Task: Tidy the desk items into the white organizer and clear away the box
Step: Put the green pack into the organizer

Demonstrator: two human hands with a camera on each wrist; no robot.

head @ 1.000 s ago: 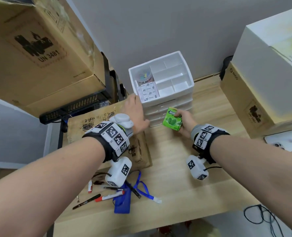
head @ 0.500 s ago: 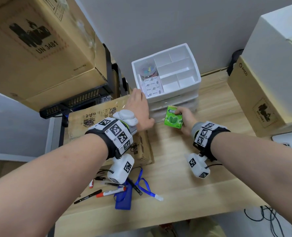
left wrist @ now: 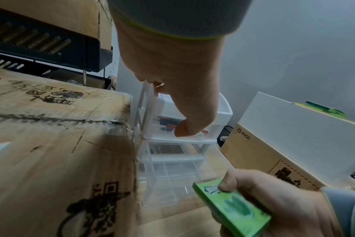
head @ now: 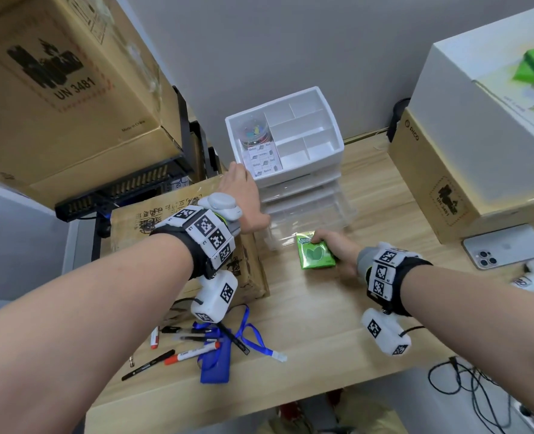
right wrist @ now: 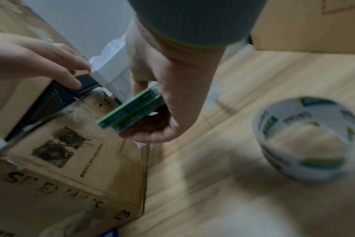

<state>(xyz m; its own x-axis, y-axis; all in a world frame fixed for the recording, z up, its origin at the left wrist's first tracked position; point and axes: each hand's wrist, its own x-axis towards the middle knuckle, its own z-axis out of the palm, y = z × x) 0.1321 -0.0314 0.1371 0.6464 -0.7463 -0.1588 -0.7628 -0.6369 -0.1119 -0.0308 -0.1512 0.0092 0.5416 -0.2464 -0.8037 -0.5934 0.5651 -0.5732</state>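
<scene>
The white organizer (head: 309,171) stands at the back of the desk, its lowest clear drawer (head: 315,214) pulled out. My left hand (head: 243,198) grips the organizer's near left corner; in the left wrist view the thumb (left wrist: 183,130) presses an upper drawer front while the fingers wrap round the side. My right hand (head: 325,242) holds a green gum pack (head: 315,253) low over the desk, just in front of the open drawer (left wrist: 172,176). The right wrist view shows that pack (right wrist: 132,112) edge-on, pinched between thumb and fingers.
A flat cardboard box (head: 171,220) lies left of the organizer, against it. Pens (head: 184,355) and a blue lanyard (head: 225,355) lie at the front edge. Stacked cartons (head: 447,189), a phone (head: 506,245) and a tape roll (right wrist: 306,137) are on the right.
The lowest drawer now stands pulled out toward me. My right hand has drawn back and down with the green pack. The left hand stays on the organizer's corner.
</scene>
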